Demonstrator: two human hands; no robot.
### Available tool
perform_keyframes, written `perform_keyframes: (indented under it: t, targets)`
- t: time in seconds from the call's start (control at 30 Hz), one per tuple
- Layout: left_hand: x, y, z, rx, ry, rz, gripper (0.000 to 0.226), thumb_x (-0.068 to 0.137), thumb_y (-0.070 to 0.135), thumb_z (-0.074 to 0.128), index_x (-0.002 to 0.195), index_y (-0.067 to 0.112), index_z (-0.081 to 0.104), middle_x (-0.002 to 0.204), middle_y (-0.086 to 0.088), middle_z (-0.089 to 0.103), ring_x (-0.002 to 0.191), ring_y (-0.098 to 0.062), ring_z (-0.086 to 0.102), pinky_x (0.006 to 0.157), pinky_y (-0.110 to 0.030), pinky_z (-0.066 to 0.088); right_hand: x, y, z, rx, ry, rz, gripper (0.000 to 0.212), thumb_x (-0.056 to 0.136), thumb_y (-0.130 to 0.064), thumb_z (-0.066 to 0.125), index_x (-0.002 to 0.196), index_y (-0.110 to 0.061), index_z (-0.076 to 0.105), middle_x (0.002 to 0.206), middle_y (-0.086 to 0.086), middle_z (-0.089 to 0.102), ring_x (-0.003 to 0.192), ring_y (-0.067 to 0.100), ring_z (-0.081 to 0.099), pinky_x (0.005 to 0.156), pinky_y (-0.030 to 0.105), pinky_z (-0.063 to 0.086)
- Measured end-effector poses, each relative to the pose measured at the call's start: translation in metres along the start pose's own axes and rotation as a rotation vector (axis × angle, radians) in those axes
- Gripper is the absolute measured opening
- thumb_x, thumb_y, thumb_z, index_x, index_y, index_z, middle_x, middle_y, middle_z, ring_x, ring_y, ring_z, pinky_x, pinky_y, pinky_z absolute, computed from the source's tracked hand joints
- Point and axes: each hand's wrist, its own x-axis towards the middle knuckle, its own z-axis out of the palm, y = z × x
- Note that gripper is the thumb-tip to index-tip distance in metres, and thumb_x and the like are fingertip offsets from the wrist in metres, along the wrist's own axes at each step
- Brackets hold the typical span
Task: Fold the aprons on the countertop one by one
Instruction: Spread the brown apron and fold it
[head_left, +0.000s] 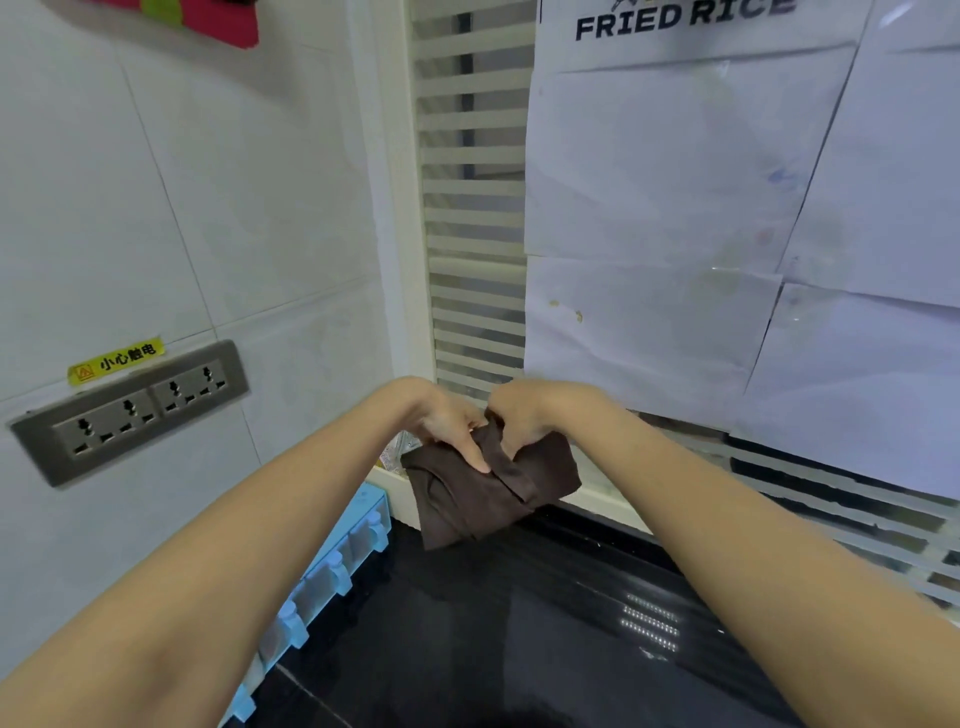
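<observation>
Head view: I see one brown apron (488, 493), folded down to a small bundle, held up at the far end of the black countertop (519, 623) near the wall corner.
Apron position: it hangs below and between both hands; its lower edge is just over the counter's far edge, and I cannot tell whether it touches.
Left hand (452, 431): it grips the apron's upper left part, fingers (475, 457) laid down over the front of the cloth, thumb hidden.
Right hand (519, 415): fingers curled round the apron's top edge, pinching a fold just beside the left hand; the two hands almost touch.
Arms: I have both forearms stretched forward, meeting at the bundle.
Counter left edge: a blue rack (332, 577) of small clear containers runs along the tiled wall.
Left wall: a steel socket strip (130, 410) with a yellow warning label (117, 361) above it.
Behind the hands: a slatted window (472, 208), partly covered by white paper sheets (675, 208), one printed "FRIED RICE".
</observation>
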Motion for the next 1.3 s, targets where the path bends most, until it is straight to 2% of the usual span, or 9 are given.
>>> perform_keyframes:
  t: [0.17,0.33,0.47,0.63,0.73,0.8,0.97,1.13,1.3]
  targets:
    - [-0.017,-0.015,-0.006,-0.088,0.212,0.044,0.027,0.087,0.021,0.066,0.11,0.02,0.052,0.097,0.002,0.059,0.089,-0.014,0.06,0.082,-0.024,0.052,0.01,0.005,0.0,0.157,0.039,-0.014,0.043,0.081,-0.029,0.069,0.116,-0.008,0.055,0.111,0.007,0.059,0.099,0.026,0.057,0.083,0.035,0.05]
    - [-0.036,-0.033,-0.023,-0.159,0.41,0.14,0.026,0.087,0.009,0.065,0.111,0.017,0.059,0.095,0.0,0.065,0.09,-0.014,0.062,0.08,-0.024,0.053,0.014,0.025,0.001,0.403,0.117,-0.018,0.017,0.082,-0.024,0.068,0.087,-0.013,0.056,0.096,0.004,0.059,0.093,0.023,0.058,0.078,0.03,0.046]
    - [-0.049,-0.035,-0.029,-0.143,0.487,0.18,0.024,0.087,0.0,0.062,0.107,0.013,0.06,0.101,-0.008,0.064,0.092,-0.018,0.061,0.071,-0.017,0.053,0.012,0.016,-0.013,0.521,0.125,-0.029,0.04,0.087,-0.039,0.062,0.115,-0.01,0.061,0.111,0.004,0.063,0.103,0.022,0.059,0.092,0.033,0.048]
    - [-0.062,-0.034,-0.037,-0.048,0.594,0.13,0.027,0.088,0.002,0.061,0.115,0.008,0.061,0.111,-0.011,0.064,0.097,-0.018,0.057,0.073,-0.019,0.05,0.016,-0.017,-0.039,0.291,0.292,-0.134,0.016,0.087,-0.021,0.061,0.089,-0.006,0.067,0.085,0.008,0.064,0.085,0.026,0.058,0.066,0.028,0.043]
    - [-0.081,-0.036,-0.046,-0.076,0.712,0.12,0.027,0.089,0.004,0.061,0.115,0.009,0.062,0.113,-0.01,0.064,0.097,-0.016,0.056,0.082,-0.025,0.048,0.016,-0.032,-0.058,0.421,0.335,-0.164,0.022,0.087,-0.006,0.055,0.066,-0.013,0.053,0.067,0.0,0.051,0.075,0.022,0.05,0.056,0.023,0.035]
    - [-0.099,-0.036,-0.055,-0.175,0.82,0.171,0.023,0.089,0.002,0.059,0.11,0.011,0.064,0.105,-0.007,0.064,0.096,-0.016,0.056,0.083,-0.023,0.047,0.016,-0.035,-0.074,0.679,0.353,-0.183,0.012,0.086,-0.001,0.052,0.083,-0.008,0.062,0.077,0.004,0.058,0.077,0.02,0.053,0.065,0.025,0.041]
    - [-0.153,-0.027,-0.074,-0.325,1.13,0.211,0.014,0.089,0.011,0.061,0.1,0.021,0.062,0.093,0.002,0.06,0.082,-0.008,0.054,0.062,-0.013,0.042,0.011,-0.057,-0.126,0.998,0.372,-0.281,0.051,0.061,-0.019,0.06,0.111,-0.008,0.055,0.12,0.012,0.061,0.109,0.027,0.058,0.099,0.047,0.045]
    - [-0.199,-0.017,-0.089,-0.296,1.33,0.195,0.02,0.09,0.016,0.061,0.109,0.018,0.058,0.093,0.005,0.056,0.087,-0.011,0.053,0.065,-0.012,0.042,0.013,-0.088,-0.176,0.69,0.598,-0.413,0.029,0.081,-0.016,0.068,0.102,-0.003,0.052,0.102,0.009,0.058,0.094,0.024,0.054,0.081,0.033,0.043]
    - [-0.247,-0.012,-0.107,-0.05,1.529,0.142,0.055,0.086,0.024,0.067,0.132,0.02,0.037,0.116,0.004,0.052,0.105,-0.015,0.052,0.087,-0.026,0.044,0.008,-0.119,-0.237,0.84,0.698,-0.519,0.023,0.079,-0.011,0.07,0.096,-0.009,0.054,0.1,0.012,0.062,0.093,0.028,0.06,0.081,0.036,0.048]
